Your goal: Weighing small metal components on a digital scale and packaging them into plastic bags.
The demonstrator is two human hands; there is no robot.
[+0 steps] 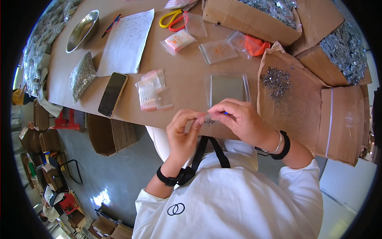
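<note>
At the table's front edge, both my hands pinch a small clear plastic bag (208, 118) with small metal pieces showing in its lower part. My left hand (180, 133) grips one end of its top edge between thumb and fingers. The other end is pinched in my right hand (244, 121), beside a small blue spot. Just beyond my hands lies a grey-green flat pad (227, 87) in a clear sleeve. Small clear zip bags (150, 93) are stacked to the left. A pile of small metal parts (275, 81) lies on an opened cardboard box (306, 95) at right.
A phone (112, 95), a filled bag of metal parts (82, 77), a written sheet (126, 42) and a steel bowl (82, 32) occupy the left. Scissors (172, 20) and packets (178, 41) lie farther back. Cardboard boxes of metal parts (345, 53) stand at the far right.
</note>
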